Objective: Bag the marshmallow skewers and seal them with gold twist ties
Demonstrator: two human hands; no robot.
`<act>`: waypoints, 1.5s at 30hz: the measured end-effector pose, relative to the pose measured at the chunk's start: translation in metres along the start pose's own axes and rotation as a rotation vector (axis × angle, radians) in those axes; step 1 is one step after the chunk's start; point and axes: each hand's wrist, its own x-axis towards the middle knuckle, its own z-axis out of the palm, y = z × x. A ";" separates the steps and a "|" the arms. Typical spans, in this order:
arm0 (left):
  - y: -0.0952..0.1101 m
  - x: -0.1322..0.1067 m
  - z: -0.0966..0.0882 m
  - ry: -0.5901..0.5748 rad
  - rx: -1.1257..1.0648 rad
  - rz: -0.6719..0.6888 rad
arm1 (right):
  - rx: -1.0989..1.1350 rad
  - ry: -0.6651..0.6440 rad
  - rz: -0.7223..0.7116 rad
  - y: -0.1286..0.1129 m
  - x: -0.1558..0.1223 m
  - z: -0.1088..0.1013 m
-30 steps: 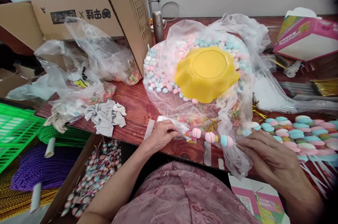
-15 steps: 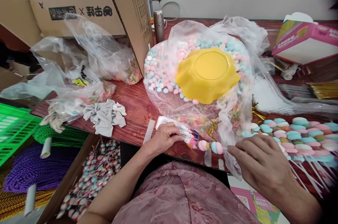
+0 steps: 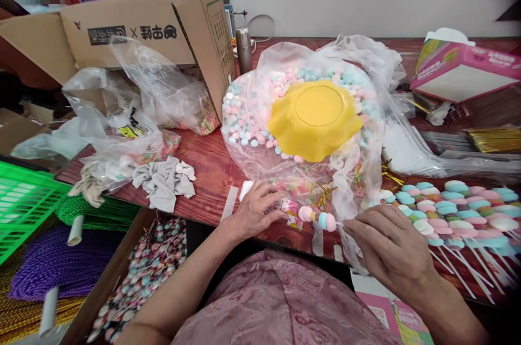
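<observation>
Between my hands lies a marshmallow skewer [image 3: 324,221] with pink, white and blue pieces. My right hand [image 3: 388,242] pinches its thin white stick at the right end. My left hand [image 3: 258,209] is closed, thumb and fingers at a small printed plastic bag [image 3: 290,206] by the skewer's left end. Its fingers hide part of that bag, and I cannot tell how far the skewer is inside. A white packet [image 3: 246,189] shows behind my left hand. Beyond my hands, a yellow wavy-edged bowl [image 3: 317,122] rests upside down on a large clear bag of marshmallows [image 3: 244,117].
Finished-looking marshmallow skewers [image 3: 456,209] lie in rows at right. Gold twist ties [image 3: 324,193] lie near my hands. A grey cloth [image 3: 165,179], plastic bags and a cardboard box [image 3: 134,25] stand at left. Below the table edge sits a box of wrapped skewers [image 3: 142,274].
The skewer and my right hand have shifted slightly left. My left hand has moved off the white packet's printed face, its fingers now at the printed bag by the skewer's end. The view has tilted up slightly.
</observation>
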 end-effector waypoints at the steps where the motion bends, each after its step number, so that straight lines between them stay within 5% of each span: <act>1: 0.000 0.003 -0.001 -0.024 0.041 0.040 | 0.010 0.010 0.000 0.001 0.000 0.001; 7: 0.006 0.014 0.000 -0.220 -0.007 0.105 | 0.035 0.127 0.043 -0.001 -0.001 0.007; 14: 0.033 0.014 -0.007 -0.355 -0.086 -0.113 | 0.020 0.243 0.043 -0.003 0.003 0.006; 21: 0.048 0.022 -0.012 -0.580 -0.385 -0.416 | 0.109 0.183 -0.003 -0.005 0.003 0.010; 26: 0.057 0.020 -0.009 -0.583 -0.548 -0.497 | 0.161 0.087 -0.019 -0.009 0.003 0.017; 37: 0.073 0.023 -0.004 -0.587 -0.334 -0.462 | 0.165 -0.057 -0.036 -0.033 0.018 0.047; 45: 0.066 0.012 -0.008 -0.498 -0.235 -0.528 | 0.358 -0.141 -0.070 -0.005 0.036 0.049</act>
